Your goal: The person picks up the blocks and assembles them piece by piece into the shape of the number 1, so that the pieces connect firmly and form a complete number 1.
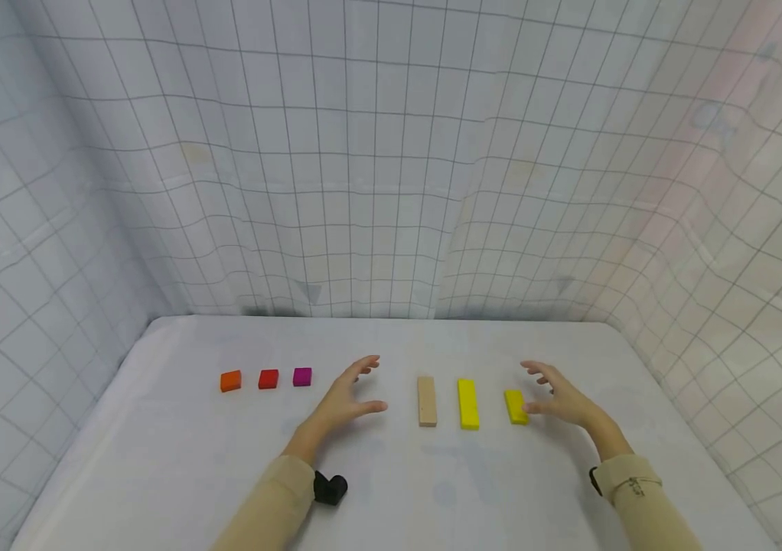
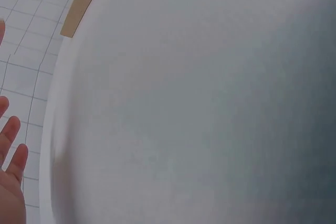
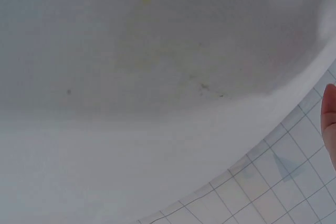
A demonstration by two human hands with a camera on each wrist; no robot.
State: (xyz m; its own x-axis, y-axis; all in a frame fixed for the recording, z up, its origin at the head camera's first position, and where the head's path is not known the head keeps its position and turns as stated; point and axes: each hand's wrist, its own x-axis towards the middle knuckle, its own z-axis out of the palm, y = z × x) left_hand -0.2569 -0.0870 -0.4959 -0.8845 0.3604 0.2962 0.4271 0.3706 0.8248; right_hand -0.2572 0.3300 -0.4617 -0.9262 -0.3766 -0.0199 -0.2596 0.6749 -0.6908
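Above the table, my left hand [image 1: 341,402] holds nothing, thumb and fingers spread apart. It hovers left of a plain wooden block [image 1: 427,401], whose end also shows in the left wrist view [image 2: 84,4]. A long yellow block [image 1: 468,404] lies to the right of the wooden one. Over at the right, my right hand [image 1: 566,399] has its fingers relaxed and its thumb tip close to a shorter yellow block [image 1: 516,406]; whether they touch I cannot tell. In the right wrist view only a bit of finger [image 3: 329,121] appears.
Left of my left hand, an orange block [image 1: 230,381], a red block [image 1: 268,379] and a purple block [image 1: 302,376] lie in a row. The white table [image 1: 157,459] is enclosed by grid-patterned curtains [image 1: 391,153]. A black wrist device [image 1: 330,488] sits at my left cuff.
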